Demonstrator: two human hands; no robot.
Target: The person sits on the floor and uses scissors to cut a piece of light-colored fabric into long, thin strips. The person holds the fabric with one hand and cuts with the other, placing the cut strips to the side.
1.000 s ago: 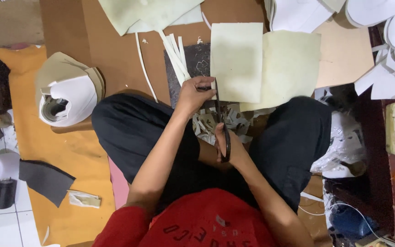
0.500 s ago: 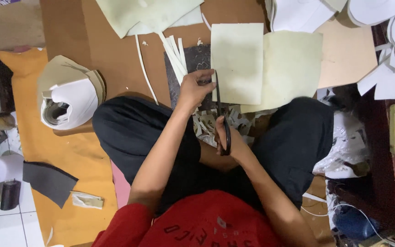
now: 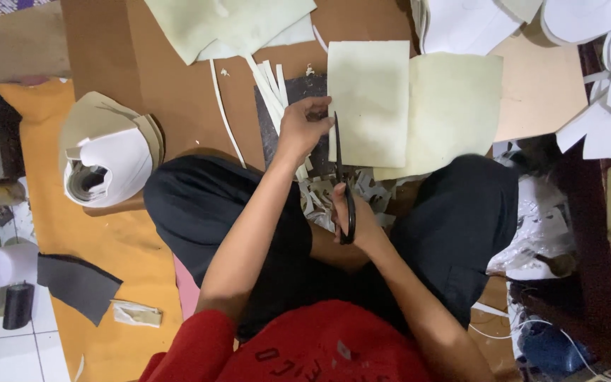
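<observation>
Head view: the pale sheet (image 3: 369, 113) lies flat on the brown board (image 3: 178, 78), at about twelve o'clock from the person's lap; it looks light, thin and floppy, likely to sag unless held near the cut line. The left hand (image 3: 304, 127) pinches its left edge, fingers curled, forearm reaching up from seven o'clock. The right hand (image 3: 353, 219) is closed through the handles of the scissors (image 3: 341, 177), blades pointing to twelve along that edge, cut strips (image 3: 271, 88) just beside
</observation>
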